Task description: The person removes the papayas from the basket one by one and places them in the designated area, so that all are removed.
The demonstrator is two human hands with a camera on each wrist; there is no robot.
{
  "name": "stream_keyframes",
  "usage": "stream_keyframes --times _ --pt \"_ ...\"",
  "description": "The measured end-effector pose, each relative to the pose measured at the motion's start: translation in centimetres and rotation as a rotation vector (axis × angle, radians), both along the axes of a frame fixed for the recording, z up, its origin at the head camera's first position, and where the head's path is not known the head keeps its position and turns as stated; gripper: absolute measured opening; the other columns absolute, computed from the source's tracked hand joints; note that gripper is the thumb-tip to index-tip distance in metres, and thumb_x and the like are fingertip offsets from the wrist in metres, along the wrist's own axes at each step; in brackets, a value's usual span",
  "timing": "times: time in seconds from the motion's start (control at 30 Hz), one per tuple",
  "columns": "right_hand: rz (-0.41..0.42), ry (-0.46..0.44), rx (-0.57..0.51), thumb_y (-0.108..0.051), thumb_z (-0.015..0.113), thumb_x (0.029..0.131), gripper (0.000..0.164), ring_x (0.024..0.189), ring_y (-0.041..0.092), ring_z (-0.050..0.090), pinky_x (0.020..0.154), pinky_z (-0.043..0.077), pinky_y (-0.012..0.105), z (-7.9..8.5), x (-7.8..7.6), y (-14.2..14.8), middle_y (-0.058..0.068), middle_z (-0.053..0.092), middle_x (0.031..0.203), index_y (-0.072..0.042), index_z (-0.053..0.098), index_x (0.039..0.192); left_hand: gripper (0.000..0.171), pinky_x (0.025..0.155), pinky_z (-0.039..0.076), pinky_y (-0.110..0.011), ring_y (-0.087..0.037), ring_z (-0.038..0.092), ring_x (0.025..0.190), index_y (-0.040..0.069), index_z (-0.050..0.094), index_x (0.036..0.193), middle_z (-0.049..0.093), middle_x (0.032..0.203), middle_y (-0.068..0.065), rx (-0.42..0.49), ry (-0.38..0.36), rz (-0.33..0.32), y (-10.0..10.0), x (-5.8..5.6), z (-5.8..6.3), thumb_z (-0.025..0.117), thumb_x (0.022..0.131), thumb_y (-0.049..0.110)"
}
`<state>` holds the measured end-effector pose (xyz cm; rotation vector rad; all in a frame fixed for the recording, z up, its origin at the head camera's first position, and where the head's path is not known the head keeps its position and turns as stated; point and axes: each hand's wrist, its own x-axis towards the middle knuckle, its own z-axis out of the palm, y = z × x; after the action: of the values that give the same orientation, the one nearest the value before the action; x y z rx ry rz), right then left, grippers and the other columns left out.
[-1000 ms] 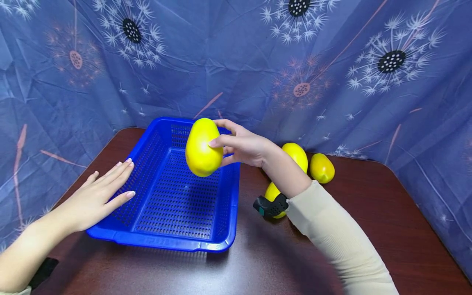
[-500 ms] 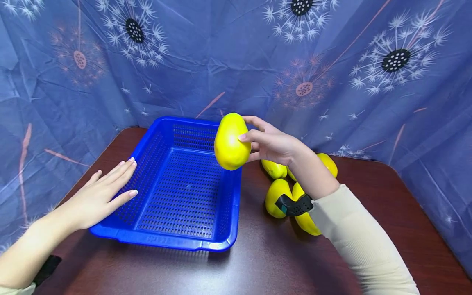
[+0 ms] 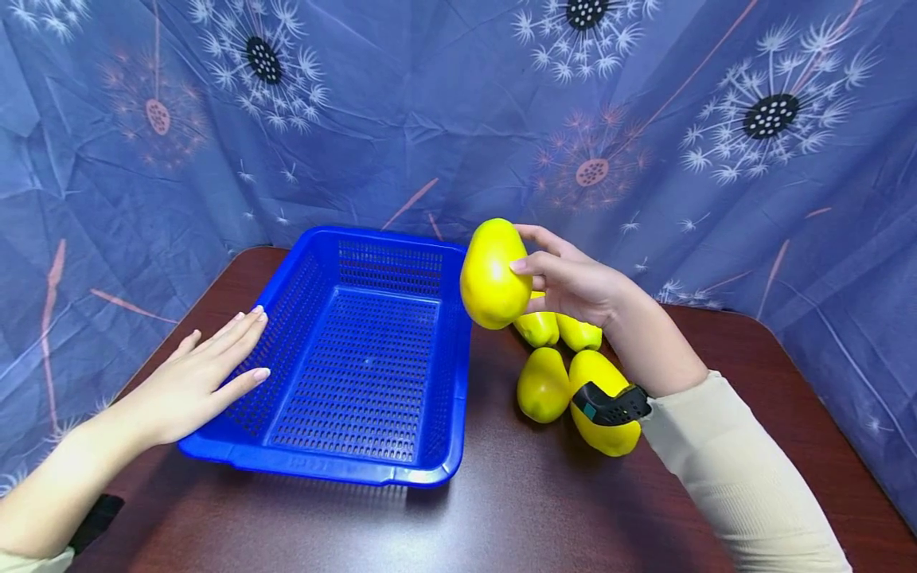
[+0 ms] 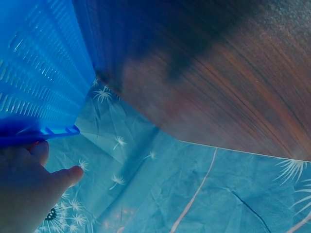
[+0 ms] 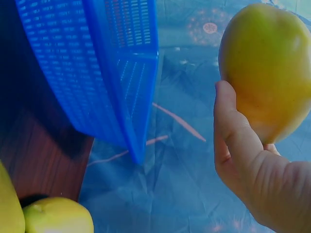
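In the head view a yellow mango point(image 3: 494, 274) is held upright in the air by my right hand point(image 3: 573, 278), with thumb and fingers spread round its right side. It overlaps the right rim of a blue plastic basket point(image 3: 322, 471). The right wrist view shows the same mango point(image 5: 265, 73) gripped, higher than the basket rim point(image 5: 124, 114). My left hand point(image 3: 200, 386) lies with straight fingers along the basket's left rim. In the left wrist view part of that hand point(image 4: 29, 179) shows beneath the rim. The slotted basket floor holds nothing.
Several more mangoes, among them a near one point(image 3: 542, 386), lie on the brown table point(image 3: 530, 509) right of the basket, partly hidden by my right forearm and its black wrist strap point(image 3: 612, 404). A blue dandelion-print cloth point(image 3: 430, 111) hangs round the table's back and sides.
My right hand has moved to the right with the mango, from over the basket to its right rim. My left hand has stayed at the left rim. More mangoes on the table have come into sight.
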<state>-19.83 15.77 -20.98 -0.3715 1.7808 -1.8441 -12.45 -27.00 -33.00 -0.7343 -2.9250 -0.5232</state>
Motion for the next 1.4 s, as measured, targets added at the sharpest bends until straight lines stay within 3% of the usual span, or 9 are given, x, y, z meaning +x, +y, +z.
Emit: stream_keyframes --times 0.37,0.5,1.0,1.4 --pt "-0.074 -0.019 0.008 -0.01 0.049 0.091 0.057 0.09 0.02 0.061 0.083 0.051 0.041 -0.1 1.0 2.9 0.009 0.052 0.114 -0.017 0.023 0.141 0.065 0.106 -0.005 -0.06 -0.023 0.001 0.142 0.01 0.013 0.15 0.011 0.155 -0.012 -0.002 -0.005 -0.001 0.0 0.1 0.1 0.044 0.098 0.035" --pt "-0.091 -0.019 0.003 -0.011 0.05 0.092 0.055 0.088 0.019 0.061 0.081 0.051 0.04 -0.4 1.3 3.9 0.008 0.055 0.11 -0.018 0.024 0.14 0.065 0.106 -0.005 -0.06 -0.023 0.001 0.142 0.01 0.013 0.15 0.011 0.155 -0.011 -0.003 -0.005 -0.002 0.1 0.1 0.0 0.044 0.098 0.035" --pt "-0.066 0.015 -0.116 -0.006 0.041 0.095 0.043 0.089 0.022 0.063 0.077 0.053 0.039 -1.6 1.8 9.7 0.008 0.059 0.109 -0.019 0.03 0.135 0.066 0.106 -0.003 -0.061 -0.023 0.002 0.142 0.01 0.014 0.15 0.012 0.155 -0.011 -0.003 0.004 -0.004 0.1 0.1 0.0 0.045 0.098 0.035" --pt "-0.046 -0.008 -0.074 -0.003 0.034 0.096 0.043 0.098 0.025 0.061 0.08 0.052 0.043 -4.1 2.6 15.4 0.008 0.054 0.117 -0.021 0.032 0.135 0.065 0.107 -0.003 -0.06 -0.021 0.001 0.142 0.012 0.014 0.15 0.012 0.155 -0.01 -0.011 0.003 0.006 0.0 0.1 0.4 0.045 0.098 0.035"
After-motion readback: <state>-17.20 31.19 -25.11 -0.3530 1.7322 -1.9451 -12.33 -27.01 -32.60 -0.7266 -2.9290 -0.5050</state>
